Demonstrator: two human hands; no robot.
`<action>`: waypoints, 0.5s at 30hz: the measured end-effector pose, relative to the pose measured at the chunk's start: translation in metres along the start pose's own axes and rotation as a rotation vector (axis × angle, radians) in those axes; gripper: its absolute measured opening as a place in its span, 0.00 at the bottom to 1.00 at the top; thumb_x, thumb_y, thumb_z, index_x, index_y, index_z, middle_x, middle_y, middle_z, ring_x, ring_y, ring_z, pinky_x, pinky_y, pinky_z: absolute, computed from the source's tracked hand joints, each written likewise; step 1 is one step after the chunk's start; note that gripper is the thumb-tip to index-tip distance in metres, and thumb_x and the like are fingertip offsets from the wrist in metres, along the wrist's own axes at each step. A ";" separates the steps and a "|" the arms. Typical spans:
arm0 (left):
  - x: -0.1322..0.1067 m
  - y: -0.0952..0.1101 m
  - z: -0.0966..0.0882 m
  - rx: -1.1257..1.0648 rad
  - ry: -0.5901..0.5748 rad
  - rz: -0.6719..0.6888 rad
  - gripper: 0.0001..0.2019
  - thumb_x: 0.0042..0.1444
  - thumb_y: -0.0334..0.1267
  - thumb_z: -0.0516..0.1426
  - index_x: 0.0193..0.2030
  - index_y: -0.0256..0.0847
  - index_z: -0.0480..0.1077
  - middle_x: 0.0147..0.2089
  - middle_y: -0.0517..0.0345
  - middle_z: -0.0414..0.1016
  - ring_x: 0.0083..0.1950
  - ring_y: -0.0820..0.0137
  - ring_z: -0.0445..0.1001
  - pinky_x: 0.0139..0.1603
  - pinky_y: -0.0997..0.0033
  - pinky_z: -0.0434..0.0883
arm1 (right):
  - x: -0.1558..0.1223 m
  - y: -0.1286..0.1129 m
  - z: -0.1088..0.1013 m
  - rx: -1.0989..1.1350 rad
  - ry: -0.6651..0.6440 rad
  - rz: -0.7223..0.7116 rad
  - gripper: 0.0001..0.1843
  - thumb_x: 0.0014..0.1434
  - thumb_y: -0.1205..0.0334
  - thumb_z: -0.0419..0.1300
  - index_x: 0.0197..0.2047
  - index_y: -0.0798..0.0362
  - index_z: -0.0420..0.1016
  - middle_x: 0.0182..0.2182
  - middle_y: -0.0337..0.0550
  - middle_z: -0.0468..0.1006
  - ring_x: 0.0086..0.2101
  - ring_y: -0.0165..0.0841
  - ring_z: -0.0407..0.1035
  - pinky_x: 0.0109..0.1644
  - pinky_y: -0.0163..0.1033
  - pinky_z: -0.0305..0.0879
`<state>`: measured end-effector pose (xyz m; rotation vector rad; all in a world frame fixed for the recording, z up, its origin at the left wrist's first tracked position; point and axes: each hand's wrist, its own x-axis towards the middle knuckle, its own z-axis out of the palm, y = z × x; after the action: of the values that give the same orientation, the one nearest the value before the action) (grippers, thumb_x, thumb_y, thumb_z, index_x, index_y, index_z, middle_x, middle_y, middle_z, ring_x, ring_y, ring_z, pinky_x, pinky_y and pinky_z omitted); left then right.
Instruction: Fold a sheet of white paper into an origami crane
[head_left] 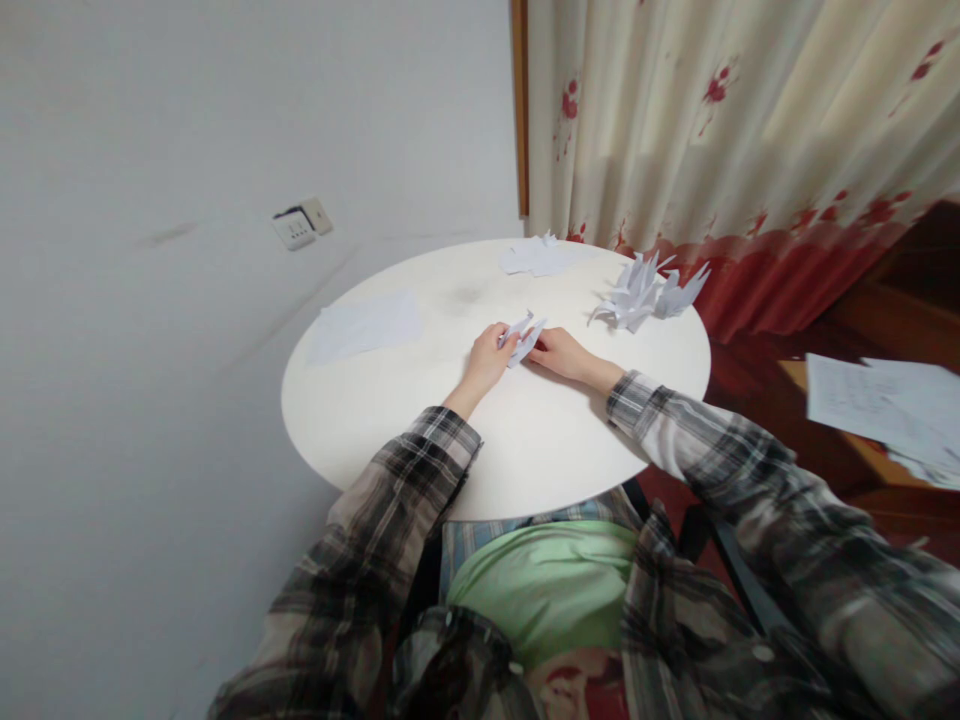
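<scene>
I see the flowered curtain (pixel 750 130) hanging behind the round white table (pixel 420 420). A flat sheet (pixel 365 325) lies on the table's left part, and more sheets (pixel 538 256) sit at its far edge. A heap of folded paper figures (pixel 646 292) rests near the right rim. My left hand (pixel 489 360) and right hand (pixel 559 352) meet at the table's middle. The fingers of both pinch the small folded paper (pixel 523 337) between them, just above the tabletop.
</scene>
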<state>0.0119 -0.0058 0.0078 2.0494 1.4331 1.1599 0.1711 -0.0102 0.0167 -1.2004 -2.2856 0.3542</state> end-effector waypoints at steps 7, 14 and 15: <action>0.000 0.000 0.000 0.010 0.003 -0.005 0.07 0.56 0.40 0.50 0.31 0.40 0.65 0.32 0.59 0.69 0.35 0.72 0.65 0.36 0.72 0.63 | 0.000 0.000 -0.001 0.005 -0.004 0.007 0.13 0.59 0.62 0.52 0.38 0.60 0.76 0.33 0.48 0.78 0.31 0.30 0.68 0.38 0.33 0.58; 0.001 -0.001 0.001 0.016 -0.003 -0.005 0.08 0.56 0.40 0.50 0.31 0.41 0.64 0.31 0.59 0.68 0.34 0.72 0.65 0.36 0.72 0.63 | 0.000 -0.001 -0.001 -0.001 -0.002 -0.003 0.13 0.59 0.62 0.51 0.38 0.59 0.75 0.35 0.48 0.79 0.33 0.31 0.69 0.39 0.33 0.58; 0.001 -0.001 0.001 0.017 -0.002 -0.006 0.08 0.56 0.40 0.50 0.30 0.40 0.64 0.30 0.59 0.68 0.34 0.72 0.65 0.36 0.72 0.63 | 0.000 -0.001 -0.001 -0.006 -0.004 -0.002 0.13 0.59 0.62 0.51 0.38 0.59 0.75 0.35 0.48 0.79 0.33 0.31 0.69 0.39 0.33 0.58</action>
<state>0.0123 -0.0047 0.0073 2.0556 1.4527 1.1469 0.1708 -0.0108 0.0179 -1.2008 -2.2928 0.3491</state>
